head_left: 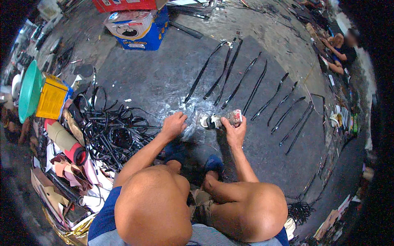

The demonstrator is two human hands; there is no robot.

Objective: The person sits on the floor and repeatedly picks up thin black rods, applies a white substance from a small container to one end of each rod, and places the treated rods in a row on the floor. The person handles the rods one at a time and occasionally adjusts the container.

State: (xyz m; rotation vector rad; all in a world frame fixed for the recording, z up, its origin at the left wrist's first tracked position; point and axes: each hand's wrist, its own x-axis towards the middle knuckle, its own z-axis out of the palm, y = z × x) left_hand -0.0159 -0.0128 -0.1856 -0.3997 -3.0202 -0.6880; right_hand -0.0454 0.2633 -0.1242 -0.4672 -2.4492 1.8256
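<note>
My right hand point(235, 132) grips a small glue container point(235, 117) with a crusted surface and a red patch. It lies tilted sideways just above the dark mat point(143, 69). Left of it, by my fingertips, is a lumpy white-and-black piece point(209, 121); whether it belongs to the container I cannot tell. My left hand point(175, 124) is curled closed low over the white-smeared part of the mat, and what its fingers hold, if anything, is hidden. Beyond both hands, several thin black strips point(255, 84) lie spread in a slanting row.
A tangle of black strips point(119, 131) lies left, beside scraps point(76, 174) and a cardboard roll point(63, 137). A yellow box point(53, 97) and green basin point(29, 92) stand behind them. A blue-and-white box point(141, 33) is at the far edge. Another person point(342, 53) sits far right.
</note>
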